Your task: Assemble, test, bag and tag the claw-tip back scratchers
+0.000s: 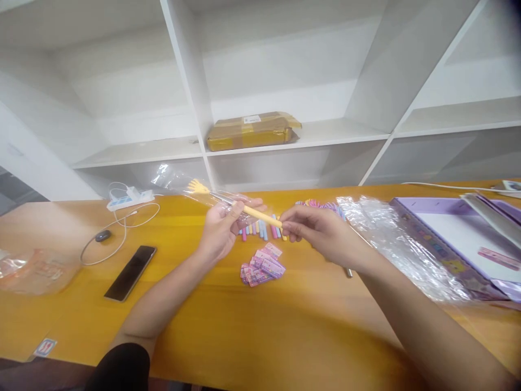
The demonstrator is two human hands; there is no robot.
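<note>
A yellow back scratcher [262, 215] with a small hand-shaped head and a metal shaft is held at a slant above the table. Its head and shaft lie inside a clear plastic bag [169, 178], while the yellow handle sticks out at the open end. My left hand [220, 231] is closed around the bag and the shaft, thumb on top. With thumb and fingertips, my right hand [319, 231] pinches the handle's end. Behind and below my hands lie several pink, blue and yellow handles [260, 229], partly hidden. Nearer to me is a loose pile of pink printed cards [264, 266].
Right of my right hand are a stack of clear bags [391, 244] and a purple-edged box [431, 203]. At left lie a phone [130, 273], a power strip [130, 200] with cables, and an orange-tinted plastic bag [40, 271]. A taped carton [250, 132] sits on the shelf.
</note>
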